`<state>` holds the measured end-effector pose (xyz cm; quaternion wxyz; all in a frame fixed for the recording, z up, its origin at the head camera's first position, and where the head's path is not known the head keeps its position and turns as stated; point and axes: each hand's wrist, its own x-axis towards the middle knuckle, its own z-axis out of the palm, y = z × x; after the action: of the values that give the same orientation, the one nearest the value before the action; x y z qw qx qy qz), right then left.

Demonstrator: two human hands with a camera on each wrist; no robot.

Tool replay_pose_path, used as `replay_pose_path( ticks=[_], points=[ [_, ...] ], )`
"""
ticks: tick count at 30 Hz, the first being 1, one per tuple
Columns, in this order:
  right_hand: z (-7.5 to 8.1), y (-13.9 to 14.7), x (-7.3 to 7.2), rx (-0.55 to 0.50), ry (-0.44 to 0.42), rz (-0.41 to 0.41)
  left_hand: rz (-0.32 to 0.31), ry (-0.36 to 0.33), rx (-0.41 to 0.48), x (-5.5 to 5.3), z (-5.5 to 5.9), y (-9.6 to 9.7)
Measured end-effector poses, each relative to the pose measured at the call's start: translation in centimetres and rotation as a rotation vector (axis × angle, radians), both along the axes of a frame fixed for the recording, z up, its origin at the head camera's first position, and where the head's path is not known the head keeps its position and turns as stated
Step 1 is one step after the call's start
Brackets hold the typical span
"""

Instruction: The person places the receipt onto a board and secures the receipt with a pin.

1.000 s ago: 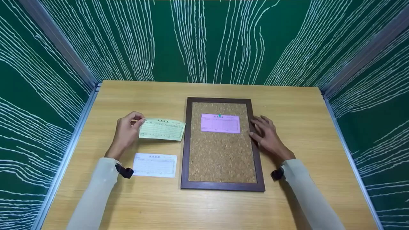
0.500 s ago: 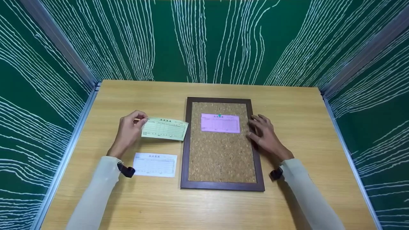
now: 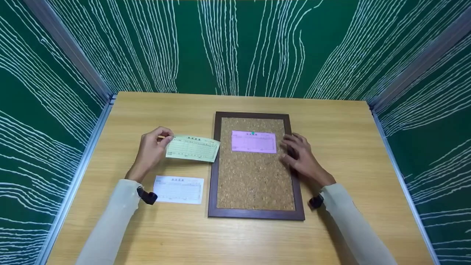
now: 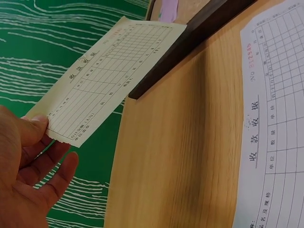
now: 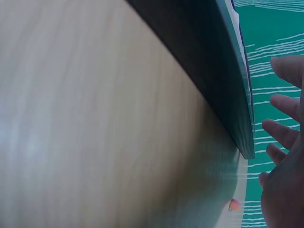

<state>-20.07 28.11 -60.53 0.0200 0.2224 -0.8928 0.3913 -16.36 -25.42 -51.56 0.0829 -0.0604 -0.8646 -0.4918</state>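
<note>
Left hand [image 3: 149, 152]: pinching thin, bowed green slip [image 3: 193, 149]
Right hand [image 3: 305, 158]: free, loosely spread
Board [image 3: 255, 180]: grainy cork, dark rectangular frame [image 3: 256, 214]

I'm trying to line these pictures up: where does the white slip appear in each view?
Head: the white slip lies left of and below centre.
Left wrist: at the right edge, partly cut off.
Right wrist: not in it.
Shared landmark: the dark frame.
</note>
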Motion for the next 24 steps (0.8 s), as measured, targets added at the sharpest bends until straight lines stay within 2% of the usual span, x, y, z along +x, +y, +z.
replay_pose_path(
  ticks=[10,24],
  points=[
    [0.5,-1.0,0.4,-0.008,0.055,0.057,-0.012,0.017,0.022,-0.1,0.2,0.9],
    [0.9,-2.1,1.1,0.001,-0.012,0.07,-0.035,0.034,0.048,-0.5,0.4,2.1]
  ],
)
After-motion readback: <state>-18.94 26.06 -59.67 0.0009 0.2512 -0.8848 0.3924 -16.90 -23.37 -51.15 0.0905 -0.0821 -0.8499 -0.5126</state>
